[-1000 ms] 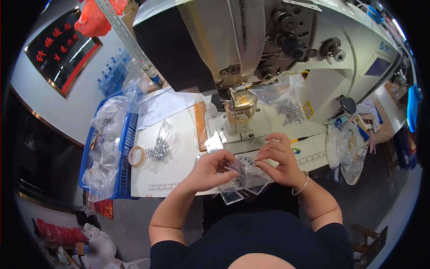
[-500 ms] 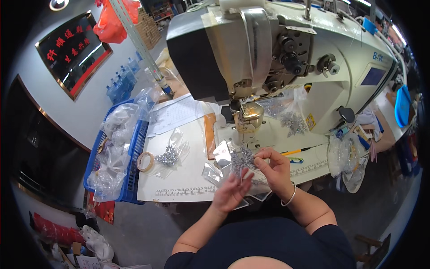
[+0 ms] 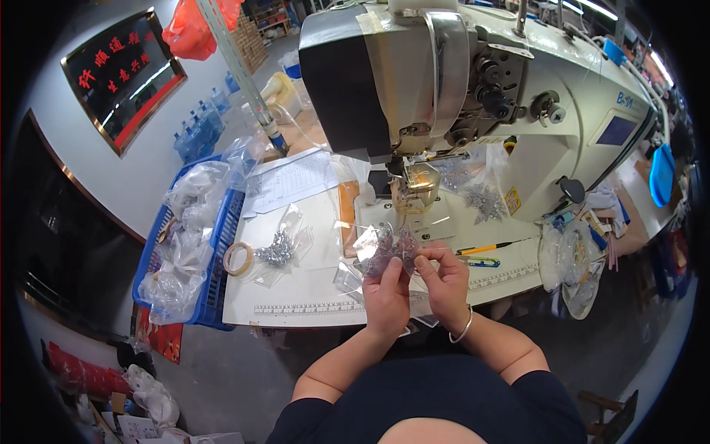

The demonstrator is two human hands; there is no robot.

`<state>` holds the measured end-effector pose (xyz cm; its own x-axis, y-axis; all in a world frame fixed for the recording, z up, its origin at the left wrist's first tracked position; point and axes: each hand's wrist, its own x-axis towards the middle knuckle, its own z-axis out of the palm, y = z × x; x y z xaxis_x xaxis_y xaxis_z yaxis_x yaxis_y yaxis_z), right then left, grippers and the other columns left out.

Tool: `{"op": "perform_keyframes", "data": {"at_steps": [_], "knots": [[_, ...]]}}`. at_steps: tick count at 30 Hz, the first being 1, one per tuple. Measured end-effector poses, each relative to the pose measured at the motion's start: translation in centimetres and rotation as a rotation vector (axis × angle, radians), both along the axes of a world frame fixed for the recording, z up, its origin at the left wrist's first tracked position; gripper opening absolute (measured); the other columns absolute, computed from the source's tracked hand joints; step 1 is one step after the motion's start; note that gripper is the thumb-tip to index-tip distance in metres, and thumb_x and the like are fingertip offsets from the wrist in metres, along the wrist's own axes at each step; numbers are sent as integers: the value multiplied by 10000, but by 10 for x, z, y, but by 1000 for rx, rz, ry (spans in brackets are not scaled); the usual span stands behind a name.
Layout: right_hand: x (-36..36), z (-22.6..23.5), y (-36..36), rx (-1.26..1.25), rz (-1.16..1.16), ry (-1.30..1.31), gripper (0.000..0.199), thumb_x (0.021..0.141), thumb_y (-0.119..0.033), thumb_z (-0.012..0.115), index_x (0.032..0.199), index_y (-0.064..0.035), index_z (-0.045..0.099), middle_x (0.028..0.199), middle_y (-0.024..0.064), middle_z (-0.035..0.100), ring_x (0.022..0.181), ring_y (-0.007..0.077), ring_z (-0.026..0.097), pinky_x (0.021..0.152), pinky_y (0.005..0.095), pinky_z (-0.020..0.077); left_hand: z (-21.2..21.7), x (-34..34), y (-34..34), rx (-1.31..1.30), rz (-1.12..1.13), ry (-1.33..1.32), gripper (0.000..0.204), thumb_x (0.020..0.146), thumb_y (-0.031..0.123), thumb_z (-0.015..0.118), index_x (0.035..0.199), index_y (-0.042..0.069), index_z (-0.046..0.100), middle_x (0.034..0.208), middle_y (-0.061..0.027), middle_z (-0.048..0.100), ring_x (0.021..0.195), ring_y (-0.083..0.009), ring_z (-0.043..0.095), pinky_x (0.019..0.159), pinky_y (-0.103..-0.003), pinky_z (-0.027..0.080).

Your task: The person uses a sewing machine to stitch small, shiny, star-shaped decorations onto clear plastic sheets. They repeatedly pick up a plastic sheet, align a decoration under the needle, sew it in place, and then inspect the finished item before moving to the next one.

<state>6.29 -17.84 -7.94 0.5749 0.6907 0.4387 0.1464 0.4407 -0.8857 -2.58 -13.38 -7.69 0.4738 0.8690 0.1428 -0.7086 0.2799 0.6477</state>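
A large industrial sewing machine (image 3: 473,81) is set across the far side of the white bench (image 3: 310,296), and its lit needle area (image 3: 416,181) is found just beyond the hands. To the right of the needle a clear bag of small silvery pieces (image 3: 484,198) is propped against the machine body. Near the front edge on the right, a yellow-handled tool (image 3: 481,249) and a small blue-handled one (image 3: 482,261) are laid side by side. More crumpled plastic bags (image 3: 569,259) are hung off the right end of the bench.

On the left half of the bench a sheet of paper (image 3: 292,181) is spread, with a clear bag holding a heap of small metal pieces (image 3: 277,250) below it and a roll of tape (image 3: 238,258) just beside that. A blue plastic crate (image 3: 222,244) is set against the left edge of the bench and is filled with clear plastic bags (image 3: 188,229).

A small clear bag with dark glittery pieces inside (image 3: 388,248) is held up above the front edge of the bench, between the needle area and the body. It is pinched at its lower edge by the left hand (image 3: 386,292), whose grip is closed on it, and at its right side by the right hand (image 3: 444,285), likewise closed on the bag. A bangle (image 3: 464,329) is worn on the right wrist. A few empty clear bags (image 3: 347,277) are scattered just left of the hands.
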Motion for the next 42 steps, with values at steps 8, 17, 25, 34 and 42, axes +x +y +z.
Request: {"op": "perform_keyframes", "data": {"at_steps": [8, 17, 25, 34, 42], "knots": [[-10, -17, 3, -7, -23, 8, 82, 820, -34, 624, 884, 2, 589, 893, 76, 555, 861, 152, 512, 811, 265, 408, -7, -4, 4, -141, -18, -87, 268, 899, 37, 463, 1162, 1, 505, 1108, -115, 571, 1019, -205, 566, 885, -322, 460], [-11, -27, 6, -59, 8, 67, 105, 815, -40, 632, 901, 2, 590, 901, 72, 561, 855, 151, 521, 811, 262, 412, -10, -2, 8, -143, 106, 60, 247, 886, 27, 493, 1122, -44, 517, 1010, -136, 604, 939, -218, 607, 822, -311, 498], [27, -27, 2, -29, -315, 47, 262, 784, -147, 675, 991, -16, 582, 939, 65, 577, 891, 143, 513, 814, 286, 391, -10, -28, 53, 50, -135, 450, 211, 843, 24, 541, 1027, -80, 557, 946, -132, 613, 812, -200, 631, 728, -343, 556], [34, -3, 3, -429, 487, 140, 144, 814, -113, 653, 880, 11, 622, 793, 26, 641, 720, 73, 582, 667, 205, 460, -1, -49, 55, 279, -538, 741, 254, 813, 54, 594, 1023, -87, 572, 893, -98, 633, 751, -155, 623, 697, -287, 532], [27, -9, 6, -409, 410, 108, 133, 809, -116, 653, 834, 10, 618, 766, 37, 642, 723, 79, 592, 656, 217, 469, -12, -55, 59, 207, -617, 687, 294, 824, 69, 577, 1081, -71, 559, 971, -112, 625, 816, -178, 633, 747, -291, 513]]}}
